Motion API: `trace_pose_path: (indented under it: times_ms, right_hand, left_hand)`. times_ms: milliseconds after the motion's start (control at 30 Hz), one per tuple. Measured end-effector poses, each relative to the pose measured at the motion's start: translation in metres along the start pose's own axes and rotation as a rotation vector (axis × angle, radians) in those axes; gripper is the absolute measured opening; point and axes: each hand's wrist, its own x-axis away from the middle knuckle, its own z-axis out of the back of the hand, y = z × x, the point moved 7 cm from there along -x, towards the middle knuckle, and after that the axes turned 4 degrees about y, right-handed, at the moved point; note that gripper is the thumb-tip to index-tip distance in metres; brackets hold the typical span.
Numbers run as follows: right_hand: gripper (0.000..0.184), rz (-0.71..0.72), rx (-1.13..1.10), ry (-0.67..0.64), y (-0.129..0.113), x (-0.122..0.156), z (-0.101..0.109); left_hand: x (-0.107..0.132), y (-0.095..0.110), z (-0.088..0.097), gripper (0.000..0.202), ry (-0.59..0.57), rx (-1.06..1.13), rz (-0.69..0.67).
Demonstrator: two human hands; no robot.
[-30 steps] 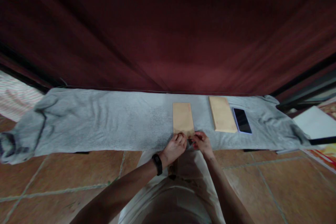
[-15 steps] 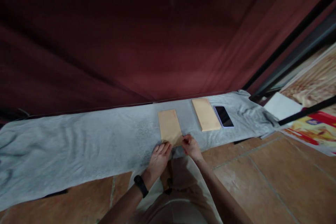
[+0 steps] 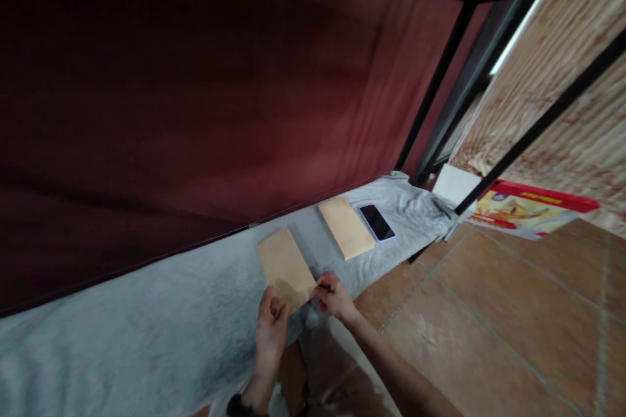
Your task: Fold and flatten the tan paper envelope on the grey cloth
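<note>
A tan paper envelope (image 3: 285, 265) lies on a grey cloth (image 3: 147, 319) spread along the foot of a dark red curtain. My left hand (image 3: 271, 331) grips the envelope's near left corner, fingers curled on it. My right hand (image 3: 333, 296) pinches the near right corner. The near edge of the envelope looks slightly lifted off the cloth. To the right on the same cloth lie a stack of tan envelopes (image 3: 346, 227) and a dark-screened phone (image 3: 376, 222).
The dark red curtain (image 3: 195, 111) hangs behind the cloth. Black metal frame bars (image 3: 533, 133) cross at the right. White paper (image 3: 456, 184) and a red and yellow printed sheet (image 3: 528, 208) lie at the far right. Terracotta floor tiles (image 3: 489, 326) stretch to the right.
The view has swung up and to the right, tilting the scene. Both hands have stayed at the envelope's near edge, and its near end has come up slightly.
</note>
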Motion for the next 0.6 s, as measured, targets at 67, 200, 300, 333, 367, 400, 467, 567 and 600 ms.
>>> trace_pose_path:
  times_ms: [67,200,300,333,367,400,467,567,600]
  right_hand:
    - [0.027,0.001,-0.021,0.028,-0.006,-0.005,0.01]
    - [0.03,0.022,-0.084,0.07,-0.027,-0.018,0.043]
    - [0.034,0.073,-0.116,0.122,-0.044,-0.031,0.075]
    - [0.035,0.086,-0.123,0.142,-0.048,-0.036,0.086]
    - [0.036,0.098,-0.127,0.165,-0.052,-0.041,0.097]
    - [0.037,0.109,-0.127,0.194,-0.054,-0.046,0.108]
    - [0.036,0.131,-0.115,0.267,-0.058,-0.056,0.13]
    - [0.033,0.156,-0.066,0.368,-0.058,-0.067,0.158]
    - [0.032,0.156,-0.048,0.389,-0.056,-0.07,0.165]
  left_hand:
    - [-0.002,0.001,-0.01,0.047,0.021,0.094,0.136]
    - [0.008,0.014,-0.042,0.039,-0.07,0.217,0.3]
    - [0.016,0.037,-0.077,0.039,-0.243,0.226,0.261]
    - [0.017,0.047,-0.09,0.04,-0.288,0.216,0.221]
    - [0.016,0.056,-0.103,0.039,-0.328,0.202,0.179]
    - [0.015,0.064,-0.116,0.038,-0.363,0.185,0.142]
    - [0.011,0.076,-0.142,0.036,-0.416,0.157,0.089]
    - [0.001,0.082,-0.175,0.037,-0.431,0.138,0.037]
    - [-0.003,0.08,-0.184,0.039,-0.423,0.132,0.029]
